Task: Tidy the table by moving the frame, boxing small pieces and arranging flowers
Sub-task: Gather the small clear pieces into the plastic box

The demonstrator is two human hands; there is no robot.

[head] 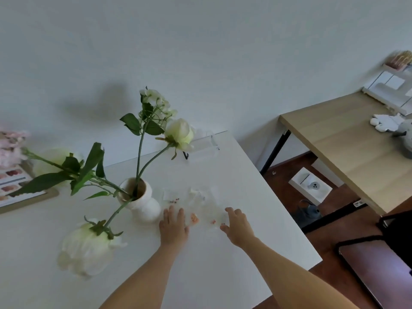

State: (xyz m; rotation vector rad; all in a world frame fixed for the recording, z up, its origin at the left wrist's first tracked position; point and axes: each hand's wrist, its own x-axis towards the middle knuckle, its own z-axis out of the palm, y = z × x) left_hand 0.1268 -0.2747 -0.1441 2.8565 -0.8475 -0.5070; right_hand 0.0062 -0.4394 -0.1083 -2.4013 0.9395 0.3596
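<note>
A white vase [142, 204] stands on the white table [223, 275] and holds several white flowers [179, 131] on green stems. Just right of it lies a clear plastic box [200, 204] with small orange and red pieces [194, 218] scattered in and around it. My left hand [174, 226] rests flat on the table at the box's near left side, fingers spread. My right hand [237, 224] hovers at its near right side, fingers apart and empty. A framed picture [20, 192] lies at the table's far left. A clear stand [204, 143] sits at the back edge.
Pink flowers [11, 146] sit at the far left. A wooden desk [347, 148] with white items stands to the right across a gap of brown floor. A white box [311, 186] and a dark chair [379, 259] are on that side.
</note>
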